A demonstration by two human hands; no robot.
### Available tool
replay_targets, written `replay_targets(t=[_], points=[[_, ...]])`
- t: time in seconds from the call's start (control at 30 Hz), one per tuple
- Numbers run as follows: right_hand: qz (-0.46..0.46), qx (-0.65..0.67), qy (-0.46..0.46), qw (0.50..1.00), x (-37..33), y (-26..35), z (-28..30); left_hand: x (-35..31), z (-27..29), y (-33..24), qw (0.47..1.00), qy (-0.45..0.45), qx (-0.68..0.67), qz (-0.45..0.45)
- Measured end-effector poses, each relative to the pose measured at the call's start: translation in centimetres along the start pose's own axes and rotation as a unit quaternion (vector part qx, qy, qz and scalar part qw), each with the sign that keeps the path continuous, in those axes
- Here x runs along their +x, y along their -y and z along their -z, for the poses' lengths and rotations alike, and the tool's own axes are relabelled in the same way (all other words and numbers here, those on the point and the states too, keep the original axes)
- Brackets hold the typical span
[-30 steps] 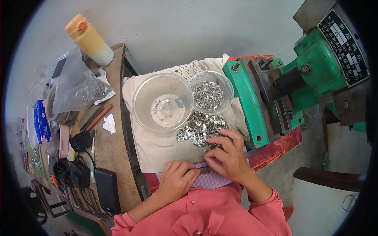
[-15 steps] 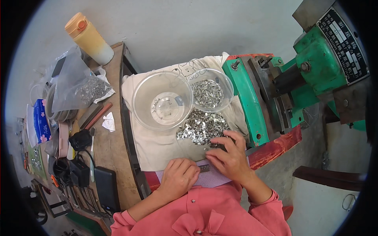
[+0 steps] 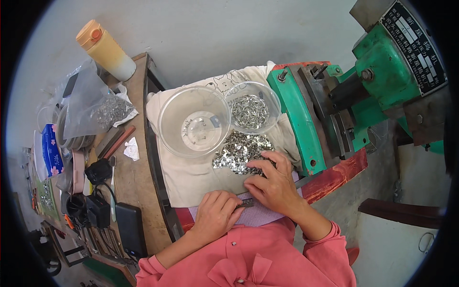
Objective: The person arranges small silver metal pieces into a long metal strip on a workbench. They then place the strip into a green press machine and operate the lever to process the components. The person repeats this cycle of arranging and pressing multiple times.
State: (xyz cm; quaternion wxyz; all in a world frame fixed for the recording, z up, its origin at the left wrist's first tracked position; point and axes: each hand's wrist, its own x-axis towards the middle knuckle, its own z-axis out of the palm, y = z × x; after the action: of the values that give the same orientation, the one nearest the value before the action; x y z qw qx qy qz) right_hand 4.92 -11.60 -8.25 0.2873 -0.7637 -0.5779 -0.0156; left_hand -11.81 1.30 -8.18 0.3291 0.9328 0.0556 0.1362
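Near my lap, my left hand [image 3: 217, 213] is closed around one end of a small dark metal block [image 3: 247, 203], whose other end sticks out to the right over a purple cloth [image 3: 253, 217]. My right hand [image 3: 275, 184] is at the near right edge of a heap of small shiny metal pieces [image 3: 239, 155], fingertips over it. Its fingers are bent and apart, with nothing visible between them. Behind the heap, one clear round tub [image 3: 165, 136] has a few small metal pieces at its bottom. The smaller clear tub [image 3: 275, 119] beside it holds many metal parts.
A green press [image 3: 303, 126] stands at the right on a red board [image 3: 330, 184]. The tubs and heap rest on a beige cloth [image 3: 184, 177]. On the wooden table [image 3: 136, 186] to the left are a yellow bottle [image 3: 107, 50], a plastic bag [image 3: 86, 103], tools and a black power bank [image 3: 130, 229].
My right hand has shifted slightly left and farther onto the heap. My left fingers have loosened a little around the block. The whole view has shifted slightly.
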Motion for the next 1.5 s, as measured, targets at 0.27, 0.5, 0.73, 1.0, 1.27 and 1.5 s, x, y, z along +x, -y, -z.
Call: replay_targets(t=[0.27,0.5,0.73,1.0,1.27,1.5], points=[[-0.039,0.030,-0.010,0.999,-0.7,-0.7,1.2,0.3,-0.3,-0.4,0.999,0.003,0.038,-0.033],[0.026,0.009,0.004,1.000,0.4,-0.3,1.0,0.4,-0.7,-0.5,0.996,-0.003,0.065,-0.054],[0.052,-0.013,0.030,0.998,1.4,-0.9,0.7,0.2,-0.7,-0.4,0.999,0.001,0.041,-0.022],[-0.019,0.076,0.005,0.997,-1.8,0.3,1.9,0.0,-0.5,-0.2,1.000,-0.008,-0.006,-0.006],[-0.024,0.048,0.006,0.999,-4.7,1.6,1.0,0.1,-0.4,-0.3,1.000,0.011,-0.001,-0.004],[-0.014,0.030,-0.012,0.999,-4.6,1.9,1.1,0.1,-0.4,-0.4,1.000,0.002,-0.006,0.001]])
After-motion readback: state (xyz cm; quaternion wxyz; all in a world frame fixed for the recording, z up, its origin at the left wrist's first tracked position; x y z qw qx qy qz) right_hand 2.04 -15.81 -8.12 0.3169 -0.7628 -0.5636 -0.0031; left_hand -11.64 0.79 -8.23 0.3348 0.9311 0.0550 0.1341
